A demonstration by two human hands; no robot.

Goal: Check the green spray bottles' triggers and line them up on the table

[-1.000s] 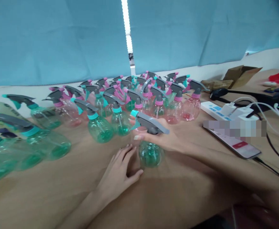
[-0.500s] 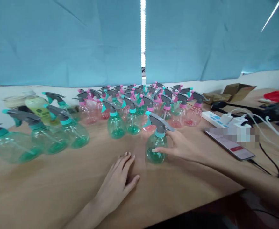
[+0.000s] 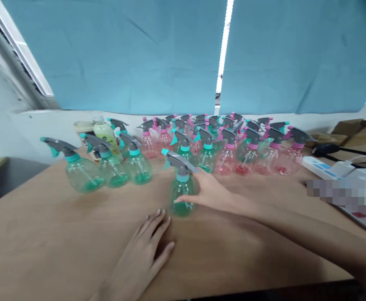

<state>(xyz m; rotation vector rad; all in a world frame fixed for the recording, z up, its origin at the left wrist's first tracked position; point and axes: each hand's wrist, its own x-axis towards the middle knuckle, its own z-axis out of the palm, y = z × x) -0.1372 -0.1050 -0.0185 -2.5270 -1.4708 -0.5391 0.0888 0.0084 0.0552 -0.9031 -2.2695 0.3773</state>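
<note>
My right hand [image 3: 206, 190] is wrapped round a green spray bottle [image 3: 183, 209] with a grey and turquoise trigger head, its thumb across the front and the other fingers hidden behind. The bottle is upright, low over or on the table; I cannot tell which. My left hand [image 3: 143, 246] rests palm down on the table [image 3: 60, 242], just left of that bottle, fingers stretched out and holding nothing. Several green spray bottles [image 3: 84, 173] stand in a slanted row to the left. Behind my right hand, pink spray bottles [image 3: 227, 161] and green ones form a dense group.
At the back left are a pale yellow-green bottle [image 3: 104, 131] and a tub [image 3: 84, 130]. To the right lie a power strip [image 3: 319, 167], a phone [image 3: 358, 219], partly blurred out, and an open cardboard box [image 3: 355, 131]. A blue curtain [image 3: 139, 58] hangs behind the table.
My view has turned left, so the table's left side and a wall now show. My right hand has carried the green bottle left, nearer the left row. My left hand stays flat.
</note>
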